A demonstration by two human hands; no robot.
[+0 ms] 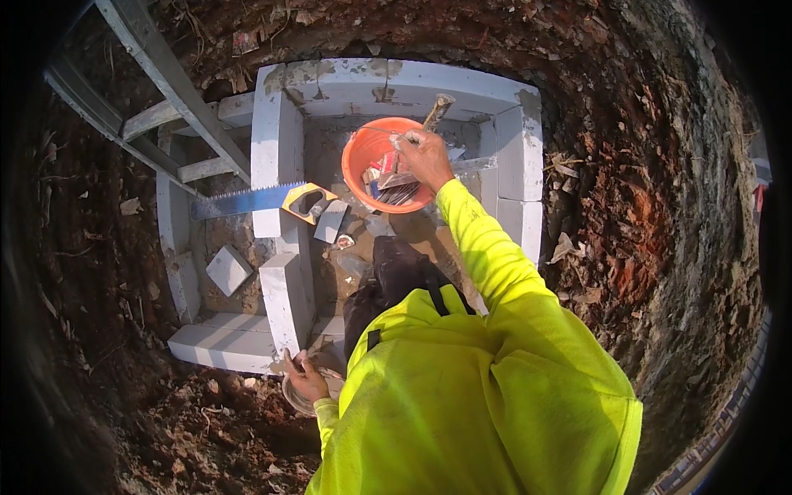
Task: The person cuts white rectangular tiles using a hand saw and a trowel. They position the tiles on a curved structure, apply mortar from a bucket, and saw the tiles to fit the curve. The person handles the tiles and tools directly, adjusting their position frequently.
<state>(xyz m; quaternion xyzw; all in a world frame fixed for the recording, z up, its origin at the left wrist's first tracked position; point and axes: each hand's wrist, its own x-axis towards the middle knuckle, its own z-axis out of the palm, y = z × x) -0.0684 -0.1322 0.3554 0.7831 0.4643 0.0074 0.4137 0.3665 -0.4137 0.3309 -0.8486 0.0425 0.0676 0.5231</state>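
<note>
My right hand (425, 157) is closed over the orange bucket (356, 148), fingers bent around the thin metal shank of a trowel (397, 179); its grey blade points down into the bucket. Behind that hand a rough wooden handle (438, 111) leans out past the rim. Several flat tools and a red packet (386, 161) lie in the bucket. At the lower left, my left hand (307, 381) has its index finger and thumb apart, beside the end of a pale block (283, 301). A round bowl (299, 402) shows partly beneath it.
Pale block walls (462, 87) frame the pit where I stand. A blue-bladed handsaw (247, 203) lies across the dividing wall, next to a small block offcut (330, 221). Another loose block (228, 271) sits left. A metal ladder (157, 62) leans at upper left; rough earth (610, 206) surrounds everything.
</note>
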